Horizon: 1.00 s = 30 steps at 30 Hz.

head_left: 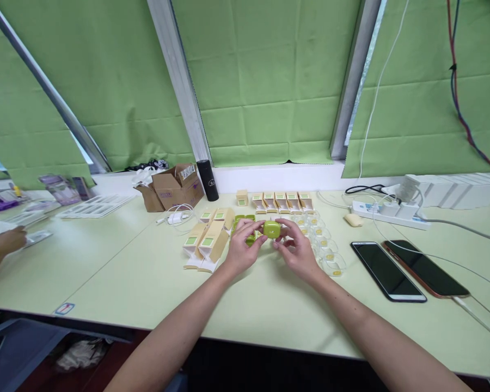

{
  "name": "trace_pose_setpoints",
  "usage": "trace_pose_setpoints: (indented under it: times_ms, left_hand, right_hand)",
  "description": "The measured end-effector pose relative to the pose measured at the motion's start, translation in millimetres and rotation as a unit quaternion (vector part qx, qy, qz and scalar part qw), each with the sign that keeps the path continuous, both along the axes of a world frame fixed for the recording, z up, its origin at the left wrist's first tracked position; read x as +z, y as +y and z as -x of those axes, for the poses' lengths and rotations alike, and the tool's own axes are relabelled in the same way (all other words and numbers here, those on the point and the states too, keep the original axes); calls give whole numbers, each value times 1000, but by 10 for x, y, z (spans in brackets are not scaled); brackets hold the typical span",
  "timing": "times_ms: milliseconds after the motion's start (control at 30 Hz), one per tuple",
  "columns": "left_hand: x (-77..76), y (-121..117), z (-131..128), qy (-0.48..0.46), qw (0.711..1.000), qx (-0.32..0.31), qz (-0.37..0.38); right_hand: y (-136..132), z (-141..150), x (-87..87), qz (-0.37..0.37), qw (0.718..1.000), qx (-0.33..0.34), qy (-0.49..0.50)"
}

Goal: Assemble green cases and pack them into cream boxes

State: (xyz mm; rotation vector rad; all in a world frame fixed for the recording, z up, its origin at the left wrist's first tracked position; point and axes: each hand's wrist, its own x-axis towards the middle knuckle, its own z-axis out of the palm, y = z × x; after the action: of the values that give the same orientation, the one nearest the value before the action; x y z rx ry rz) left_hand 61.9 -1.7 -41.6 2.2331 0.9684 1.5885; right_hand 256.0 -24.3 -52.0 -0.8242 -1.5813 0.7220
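Note:
Between my two hands is a small, glossy green case [271,229] with rounded corners, raised over the table. My left hand [245,245] pinches its left side with thumb and fingers. On its right side, my right hand [296,247] grips it with bent fingers. Partly hidden behind my left hand lie more green cases [245,218]. Clear plastic shells [329,256] with yellow spots sit in rows beside my right hand. Left of my hands stand several open cream cartons [212,239] with green squares on them.
Smaller open boxes [281,202] line the back. A cardboard box [177,188] and a black bottle [207,180] stand at back left. Two phones [387,271], a power strip [390,214] and cables lie right. Another person's hand [8,239] is at far left.

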Motion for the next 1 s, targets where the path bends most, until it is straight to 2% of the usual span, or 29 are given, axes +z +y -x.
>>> trace_pose_setpoints:
  times_ms: [367, 533, 800, 1000]
  left_hand:
    - [53, 1, 36, 23, 1000, 11, 1]
    - [47, 30, 50, 31, 999, -7, -7]
    - [84, 12, 77, 102, 991, 12, -80]
    - [78, -24, 85, 190, 977, -19, -99]
  right_hand:
    - [39, -17, -14, 32, 999, -9, 15]
    - [49, -19, -28, 39, 999, 3, 20]
    - [74, -26, -59, 52, 998, 23, 38]
    - [68, 1, -34, 49, 998, 22, 16]
